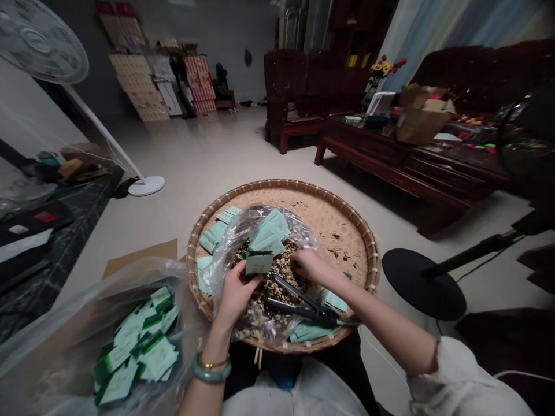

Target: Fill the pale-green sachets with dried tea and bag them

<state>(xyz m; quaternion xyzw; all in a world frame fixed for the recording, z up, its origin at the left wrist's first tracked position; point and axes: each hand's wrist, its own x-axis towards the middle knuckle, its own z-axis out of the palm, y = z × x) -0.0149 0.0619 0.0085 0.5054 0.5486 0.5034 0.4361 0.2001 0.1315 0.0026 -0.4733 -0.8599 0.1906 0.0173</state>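
Your left hand pinches mint-green sachet over dried herb mix, inside clear plastic bag. Right hand apart, curled over mix, grip hidden. Black tongs beneath, probably; partly covered. Bag sits on round bamboo tray, near front rim.

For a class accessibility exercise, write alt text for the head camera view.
Over a round woven bamboo tray, the left hand holds a green packet above a clear plastic bag of dried flakes; the right hand touches the flakes beside a black pliers-like tool. More green packets fill a bag at lower left.
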